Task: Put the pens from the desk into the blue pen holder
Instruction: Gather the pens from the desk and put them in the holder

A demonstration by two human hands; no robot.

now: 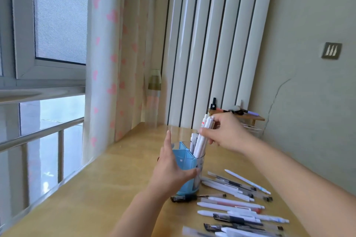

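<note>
The blue pen holder (pixel 183 161) stands on the wooden desk (pixel 119 175), translucent, with white pens upright in it. My left hand (pixel 171 167) wraps its left side, thumb on the front and fingers behind. My right hand (pixel 225 132) grips a bunch of white pens (pixel 202 140) near their tops; their lower ends are inside the holder. Several more pens (pixel 235 206), white, clear and black, lie in a loose row on the desk to the right of the holder and toward me.
A white radiator (pixel 212 44) stands behind the desk. A curtain with pink hearts (pixel 115 54) and a window lie to the left. A small wooden shelf (pixel 237 116) with small items sits at the back right against the wall.
</note>
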